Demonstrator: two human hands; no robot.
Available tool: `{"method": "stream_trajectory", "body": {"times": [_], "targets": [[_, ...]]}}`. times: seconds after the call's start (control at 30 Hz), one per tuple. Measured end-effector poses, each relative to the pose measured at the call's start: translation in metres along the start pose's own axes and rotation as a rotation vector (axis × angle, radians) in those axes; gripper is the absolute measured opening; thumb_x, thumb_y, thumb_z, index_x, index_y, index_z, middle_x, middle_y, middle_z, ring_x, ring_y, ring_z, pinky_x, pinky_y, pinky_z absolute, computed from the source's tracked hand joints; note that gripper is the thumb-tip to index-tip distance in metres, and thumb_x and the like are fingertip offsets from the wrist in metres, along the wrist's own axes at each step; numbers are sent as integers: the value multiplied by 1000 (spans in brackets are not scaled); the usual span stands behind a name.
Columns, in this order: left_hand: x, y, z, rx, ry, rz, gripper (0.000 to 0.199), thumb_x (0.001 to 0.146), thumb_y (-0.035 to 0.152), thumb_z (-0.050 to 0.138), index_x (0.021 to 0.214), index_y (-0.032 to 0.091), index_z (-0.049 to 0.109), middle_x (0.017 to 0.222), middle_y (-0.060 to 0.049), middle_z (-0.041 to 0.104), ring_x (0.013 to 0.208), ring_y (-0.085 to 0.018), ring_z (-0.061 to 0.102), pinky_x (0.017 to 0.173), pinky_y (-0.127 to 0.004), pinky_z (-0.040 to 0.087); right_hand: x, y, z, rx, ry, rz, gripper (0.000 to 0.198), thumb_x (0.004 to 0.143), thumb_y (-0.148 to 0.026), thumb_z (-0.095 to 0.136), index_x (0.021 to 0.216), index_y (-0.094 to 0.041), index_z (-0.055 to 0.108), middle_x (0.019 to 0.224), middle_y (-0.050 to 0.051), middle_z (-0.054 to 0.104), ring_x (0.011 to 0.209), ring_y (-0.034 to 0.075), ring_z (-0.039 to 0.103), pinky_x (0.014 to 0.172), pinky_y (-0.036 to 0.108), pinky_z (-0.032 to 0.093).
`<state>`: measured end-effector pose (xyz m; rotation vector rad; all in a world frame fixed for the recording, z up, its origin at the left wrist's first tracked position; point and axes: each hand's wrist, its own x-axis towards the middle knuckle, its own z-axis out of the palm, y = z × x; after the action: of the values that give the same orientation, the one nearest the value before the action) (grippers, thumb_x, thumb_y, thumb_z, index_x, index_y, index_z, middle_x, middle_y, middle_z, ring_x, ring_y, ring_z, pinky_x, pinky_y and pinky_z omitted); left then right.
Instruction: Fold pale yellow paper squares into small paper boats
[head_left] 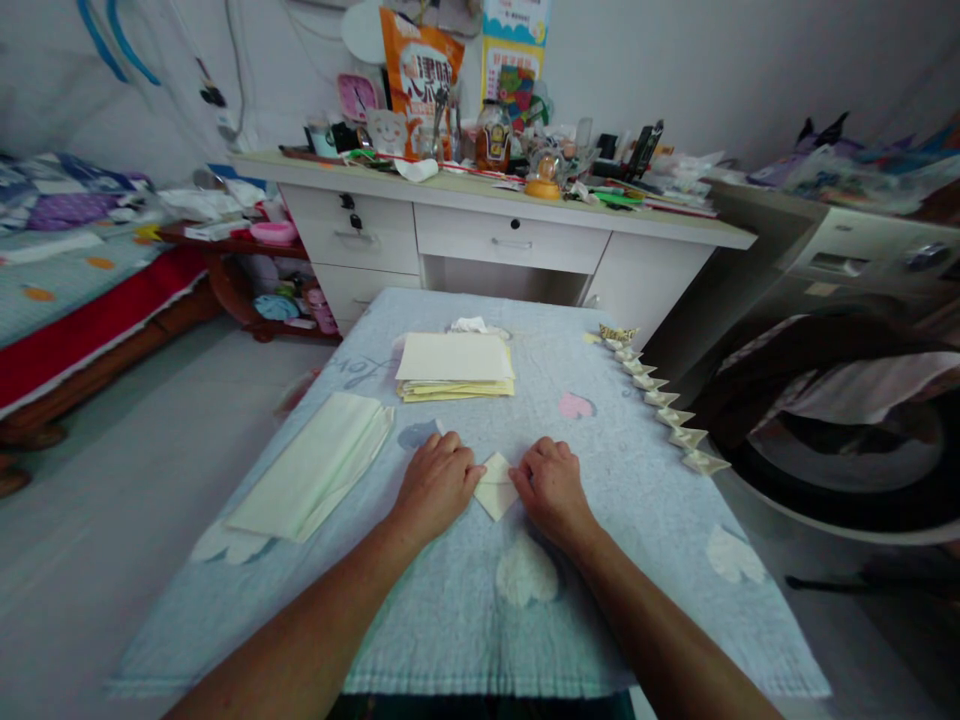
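Between my hands a small folded cream paper (496,500) lies on the cloth-covered table, shaped like a diamond with a crease across it. My left hand (441,478) grips its left corner, fingers curled and thumb on the paper. On the opposite corner rests the thumb of my right hand (551,485), whose fingers are curled in too. Beyond them sits a stack of cream and yellow paper (454,360). Larger folded pale sheets (311,465) lie to the left. Along the right edge runs a row of several small folded paper boats (669,415).
A light blue patterned cloth (420,620) covers the table. A patterned folded piece (618,333) and crumpled white tissue (471,325) lie near its far edge. Behind stands a cluttered white desk (517,240). A front-loading washing machine (862,260) is on the right, a bed (82,260) on the left.
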<state>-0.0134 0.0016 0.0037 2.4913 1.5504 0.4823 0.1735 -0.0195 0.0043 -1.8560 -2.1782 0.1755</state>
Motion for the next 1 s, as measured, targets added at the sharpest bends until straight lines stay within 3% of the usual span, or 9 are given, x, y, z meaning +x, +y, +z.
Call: {"method": "stream_trajectory", "body": {"times": [0.87,1.0], "targets": [[-1,6,-2,58,-4,-34,23,89,32,54,74,18,63,84,-7,58,87,-23,51,80,-37,39,1,-3,-1,-29,-33,32,22,90,-33,54,78,-18,64,96,10,56,92,24,44,75,35,30],[0,5,0,-34,30,-27,12,85,27,60,93,19,65,91,-6,58,90,-22,50,81,-35,41,-1,-5,-2,-34,-31,51,21,90,-33,54,80,-18,64,98,9,55,94,24,44,76,35,30]]}}
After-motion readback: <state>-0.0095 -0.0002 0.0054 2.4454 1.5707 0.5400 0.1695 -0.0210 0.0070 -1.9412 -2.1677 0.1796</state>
